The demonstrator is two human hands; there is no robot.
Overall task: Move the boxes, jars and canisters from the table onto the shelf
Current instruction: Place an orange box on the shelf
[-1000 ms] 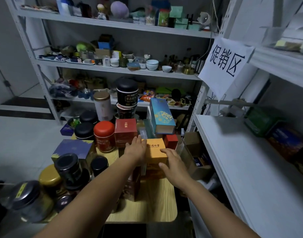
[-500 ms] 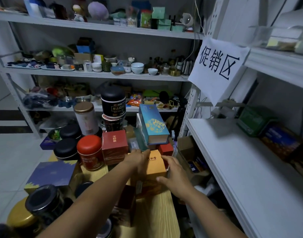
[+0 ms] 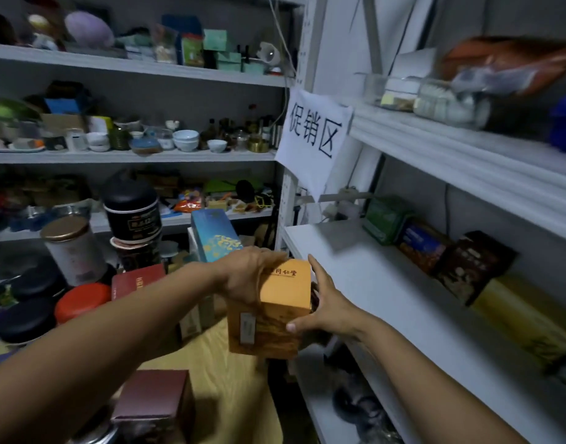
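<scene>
**Grip holding the box from both sides, just off the shelf**

The grip is two-handed and is holding the box [image 3: 275,315]. The left hand [image 3: 243,277] is wrapping over its top left corner. The right hand [image 3: 326,302] is pressing its right side, with the fingers running up the panel and the thumb lying across the front face. The box is hanging upright, tilting slightly, just left of the shelf [image 3: 371,283] and near its front edge. It appears to be hanging clear of the table [image 3: 217,363], which is lying lower and further left of the shelf.

Going by the printed card panels and crisp folds, it is probably handling as a light, stiff carton. Its smooth faces may be slipping a little under the palms. The walls are likely denting if squeezed mid-panel, so holding near the edges and corners, or under the base, is looking safest. The contents are not showing; if they are glass, a hard landing on the shelf is risking damage.

The left fingertips are hiding behind the box's top, so I cannot tell how far they are reaching. The base and back are out of view. The front label is blurring beyond reading. At the back of the shelf, a green tin [image 3: 384,219] and dark boxes [image 3: 467,267] are blurring too, and the frame is cutting off the shelf's right end.
</scene>
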